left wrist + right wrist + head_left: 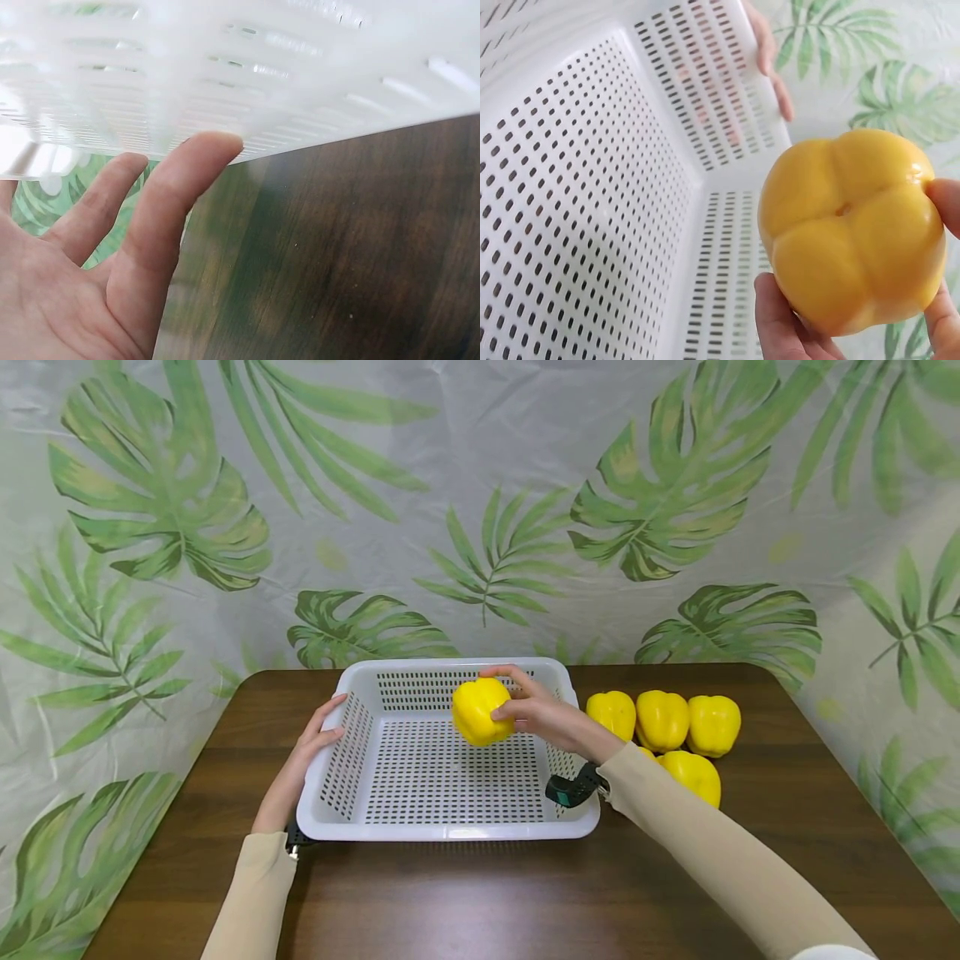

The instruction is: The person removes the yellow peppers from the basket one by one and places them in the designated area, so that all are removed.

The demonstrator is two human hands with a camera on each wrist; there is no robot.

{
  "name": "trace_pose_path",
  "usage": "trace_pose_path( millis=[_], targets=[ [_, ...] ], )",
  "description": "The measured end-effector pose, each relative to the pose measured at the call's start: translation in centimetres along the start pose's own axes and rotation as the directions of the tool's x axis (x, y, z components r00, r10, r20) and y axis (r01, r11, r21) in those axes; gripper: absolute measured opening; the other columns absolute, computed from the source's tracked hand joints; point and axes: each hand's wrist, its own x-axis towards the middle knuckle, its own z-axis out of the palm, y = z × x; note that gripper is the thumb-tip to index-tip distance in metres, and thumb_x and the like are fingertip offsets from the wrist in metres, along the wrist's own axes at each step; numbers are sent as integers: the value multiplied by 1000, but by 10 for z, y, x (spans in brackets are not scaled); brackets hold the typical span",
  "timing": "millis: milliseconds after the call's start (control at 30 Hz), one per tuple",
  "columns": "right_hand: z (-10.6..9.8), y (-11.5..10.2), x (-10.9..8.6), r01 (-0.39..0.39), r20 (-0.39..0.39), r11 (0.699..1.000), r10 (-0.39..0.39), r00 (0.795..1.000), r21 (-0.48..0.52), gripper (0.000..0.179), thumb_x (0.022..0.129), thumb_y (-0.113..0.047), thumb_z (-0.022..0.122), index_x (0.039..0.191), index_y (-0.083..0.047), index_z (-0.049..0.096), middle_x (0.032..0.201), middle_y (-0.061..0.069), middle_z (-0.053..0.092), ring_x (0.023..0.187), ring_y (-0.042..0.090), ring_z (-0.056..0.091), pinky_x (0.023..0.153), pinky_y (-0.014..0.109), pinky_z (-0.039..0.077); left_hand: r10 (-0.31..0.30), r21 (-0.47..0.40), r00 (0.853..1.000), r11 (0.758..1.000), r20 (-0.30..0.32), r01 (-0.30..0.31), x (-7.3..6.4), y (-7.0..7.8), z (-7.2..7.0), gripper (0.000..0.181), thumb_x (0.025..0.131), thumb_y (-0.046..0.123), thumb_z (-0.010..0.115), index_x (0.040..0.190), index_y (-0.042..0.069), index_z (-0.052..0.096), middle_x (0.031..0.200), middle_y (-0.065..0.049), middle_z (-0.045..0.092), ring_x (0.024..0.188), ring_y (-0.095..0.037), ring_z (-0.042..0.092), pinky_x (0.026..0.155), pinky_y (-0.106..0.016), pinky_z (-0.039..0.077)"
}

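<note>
My right hand [528,706] grips a yellow bell pepper [477,712] above the white plastic basket [448,832], toward its right half. In the right wrist view the lobed end of this bell pepper [851,232] faces the camera, with fingers and thumb around its sides. At the basket's left side, my left hand [311,743] holds the rim. From below, the left wrist view has fingers [161,210] against the basket's outer wall [300,90]. The perforated basket floor [577,187] shows beneath the held pepper.
Several more yellow bell peppers [662,720] stand grouped on the brown wooden table [795,827], right of the basket; my right forearm partly covers the nearer ones. Behind the table hangs a leaf-print cloth [495,460].
</note>
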Motion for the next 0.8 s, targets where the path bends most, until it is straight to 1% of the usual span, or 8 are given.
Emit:
trace_pose_path(
  millis=[133, 233, 367, 400, 467, 567, 667, 800],
  targets=[
    [-6, -3, -9, -15, -9, 1000, 15, 1000, -1, 60, 89, -4, 54, 142, -17, 30, 129, 22, 43, 102, 30, 50, 87, 39, 46, 4, -5, 1000, 1000, -1, -4, 0, 1, 2, 57, 97, -1, 32, 141, 33, 43, 148, -29, 12, 112, -11, 49, 83, -26, 49],
    [-10, -5, -15, -15, -11, 1000, 15, 1000, -4, 61, 89, -3, 54, 143, -16, 28, 130, 23, 42, 102, 30, 50, 87, 39, 45, 20, -13, 1000, 1000, 11, -20, 0, -1, -1, 54, 97, 2, 36, 140, 33, 44, 146, -28, 14, 112, -12, 49, 83, -26, 49],
    [-14, -6, -22, -14, -22, 1000, 13, 1000, -16, 61, 89, -3, 54, 143, -15, 29, 132, 22, 40, 103, 30, 49, 86, 38, 46, 64, -32, 996, 998, 64, -62, 2, -8, -8, 49, 96, 16, 48, 141, 33, 44, 141, -14, 28, 111, -11, 50, 83, -26, 49],
    [-15, -6, -23, -12, -26, 1000, 12, 1000, -22, 60, 89, -3, 55, 143, -16, 29, 132, 21, 40, 103, 29, 49, 86, 37, 46, 94, -69, 991, 994, 95, -87, 4, -14, -13, 49, 95, 18, 50, 142, 32, 44, 140, -10, 31, 111, -12, 50, 82, -26, 50],
    [-18, -5, -27, -7, -31, 1000, 6, 999, -25, 60, 89, -3, 55, 142, -16, 29, 133, 21, 40, 104, 30, 49, 86, 37, 46, 107, -80, 988, 992, 113, -99, 5, -16, -15, 51, 94, 23, 54, 143, 31, 43, 138, -7, 33, 111, -12, 50, 82, -26, 50],
    [-21, -4, -31, 5, -44, 1000, -6, 999, -21, 59, 89, -3, 55, 142, -16, 30, 132, 22, 41, 104, 31, 49, 86, 38, 45, 92, -76, 991, 994, 100, -84, 5, -16, -15, 51, 94, 22, 54, 144, 30, 42, 144, -18, 26, 110, -13, 51, 82, -27, 50],
    [-26, -4, -36, 16, -59, 1000, -17, 998, -14, 59, 89, -4, 56, 142, -16, 30, 133, 22, 41, 104, 31, 49, 87, 40, 45, 47, -32, 998, 998, 42, -46, 2, -9, -7, 50, 96, 15, 48, 143, 31, 42, 145, -30, 15, 110, -12, 51, 82, -27, 50],
    [-32, -3, -43, 29, -79, 999, -32, 996, -30, 60, 90, -6, 57, 142, -18, 30, 137, 22, 38, 107, 32, 48, 91, 42, 43, 34, -23, 999, 999, 3, -34, 0, -2, -1, 55, 97, 0, 35, 140, 32, 45, 142, -31, 17, 108, -12, 53, 80, -26, 51]
  ],
)
